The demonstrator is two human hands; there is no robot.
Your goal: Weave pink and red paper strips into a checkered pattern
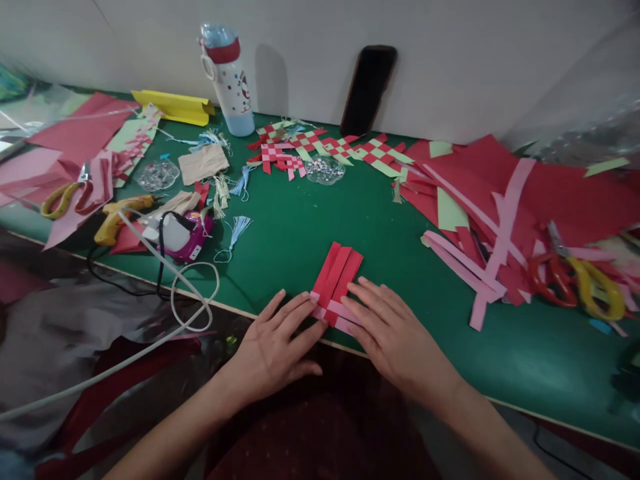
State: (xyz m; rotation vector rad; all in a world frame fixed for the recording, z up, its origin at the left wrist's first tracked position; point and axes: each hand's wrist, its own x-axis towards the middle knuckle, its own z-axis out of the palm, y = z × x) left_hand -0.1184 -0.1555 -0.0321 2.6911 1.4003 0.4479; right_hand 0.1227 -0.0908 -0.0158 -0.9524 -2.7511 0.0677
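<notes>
A small weave of red and pink paper strips (336,275) lies flat near the front edge of the green table. Its red strips point away from me, and pink strips cross them at the near end in a checkered patch. My left hand (280,337) rests at the left side, fingers stretched out, fingertips touching the woven corner. From the right, my right hand (393,327) lies with fingers extended over the pink strip ends, which it partly covers. Neither hand is wrapped round anything.
Finished-looking woven pieces (380,152) and a bead dish (325,171) sit at the back, near a bottle (233,87) and a phone (369,90). Scissors (575,277) and loose strips (500,247) lie right. Left are a glue gun (120,217), a power socket (187,237) and tassels (237,233).
</notes>
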